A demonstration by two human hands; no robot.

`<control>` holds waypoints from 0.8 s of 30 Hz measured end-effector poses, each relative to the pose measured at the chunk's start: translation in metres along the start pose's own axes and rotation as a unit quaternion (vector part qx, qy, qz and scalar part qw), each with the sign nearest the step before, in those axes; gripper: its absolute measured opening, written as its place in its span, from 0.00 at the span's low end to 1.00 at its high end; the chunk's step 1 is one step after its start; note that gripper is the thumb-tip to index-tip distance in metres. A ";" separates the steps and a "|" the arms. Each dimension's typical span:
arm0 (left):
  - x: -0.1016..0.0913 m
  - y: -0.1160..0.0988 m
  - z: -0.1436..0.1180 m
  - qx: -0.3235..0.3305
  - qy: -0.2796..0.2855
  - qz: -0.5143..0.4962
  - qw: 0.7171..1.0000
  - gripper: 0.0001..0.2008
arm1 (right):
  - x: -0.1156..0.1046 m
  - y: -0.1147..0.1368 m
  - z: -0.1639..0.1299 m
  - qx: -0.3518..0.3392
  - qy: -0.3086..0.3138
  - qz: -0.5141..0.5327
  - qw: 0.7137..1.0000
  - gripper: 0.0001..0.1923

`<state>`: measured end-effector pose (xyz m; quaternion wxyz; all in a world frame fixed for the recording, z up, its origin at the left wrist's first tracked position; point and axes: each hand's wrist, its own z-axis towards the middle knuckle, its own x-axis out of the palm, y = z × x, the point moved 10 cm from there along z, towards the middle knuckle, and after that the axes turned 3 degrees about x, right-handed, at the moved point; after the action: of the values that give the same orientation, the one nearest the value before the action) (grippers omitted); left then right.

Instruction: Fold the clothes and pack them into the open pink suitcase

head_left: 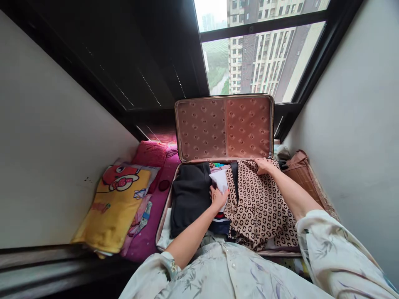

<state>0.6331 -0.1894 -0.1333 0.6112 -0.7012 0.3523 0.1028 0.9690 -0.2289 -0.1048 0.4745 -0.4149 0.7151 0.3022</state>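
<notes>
The raised suitcase lid blocks passage behind the packed compartment. Folded black clothing and the patterned brown garment fill the compartment to its rim, with no open gap visible between them. The white walls close both sides. The yellow cartoon blanket occupies the ledge left of the suitcase; a woven bag stands just beside its right edge.

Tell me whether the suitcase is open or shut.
Open. The suitcase has its lid standing upright against the window, and clothes show inside.
</notes>
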 end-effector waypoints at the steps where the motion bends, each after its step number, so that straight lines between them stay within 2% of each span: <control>1: 0.002 -0.002 -0.001 0.005 0.001 0.019 1.000 0.28 | 0.000 0.000 -0.003 -0.002 0.001 0.003 1.000 0.40; 5: -0.004 -0.010 -0.003 0.056 -0.012 0.037 0.998 0.29 | -0.009 0.003 -0.024 -0.004 -0.009 0.014 1.000 0.31; 8: -0.017 -0.006 -0.002 0.072 -0.024 -0.012 0.997 0.30 | -0.017 0.010 -0.062 -0.033 -0.029 0.017 0.999 0.21; 10: -0.023 0.000 -0.001 0.074 -0.016 -0.055 0.996 0.30 | -0.021 0.016 -0.101 -0.073 -0.065 0.023 0.995 0.17; 12: -0.026 0.006 0.001 0.067 0.009 -0.093 0.993 0.28 | -0.027 0.022 -0.151 -0.131 -0.126 0.038 0.983 0.15; 14: -0.028 0.011 0.002 0.048 0.043 -0.112 0.992 0.25 | -0.032 0.023 -0.205 -0.186 -0.184 0.055 0.964 0.18; 16: -0.036 0.009 0.001 0.040 0.057 -0.109 0.992 0.21 | -0.038 0.020 -0.253 -0.219 -0.215 0.075 0.949 0.24; 18: -0.059 -0.009 -0.003 0.081 0.009 -0.101 0.992 0.20 | -0.047 0.018 -0.292 -0.226 -0.234 0.093 0.941 0.29; 20: -0.081 -0.046 -0.015 0.181 -0.036 -0.121 0.975 0.23 | -0.061 0.019 -0.325 -0.224 -0.249 0.107 0.936 0.30; 21: -0.082 -0.069 -0.024 0.237 -0.019 -0.143 0.961 0.24 | -0.070 0.022 -0.340 -0.227 -0.254 0.112 0.934 0.31; 22: -0.073 -0.091 -0.034 0.284 0.035 -0.170 0.943 0.25 | -0.079 0.027 -0.354 -0.235 -0.255 0.118 0.930 0.32; 24: -0.031 -0.126 -0.056 0.317 0.207 -0.221 0.899 0.27 | -0.103 0.038 -0.381 -0.258 -0.258 0.137 0.921 0.34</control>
<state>0.6725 -0.2293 -0.0036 0.7212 -0.5358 0.3208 -0.2999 0.7934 -0.4942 0.1321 0.4735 -0.3288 0.5149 0.6345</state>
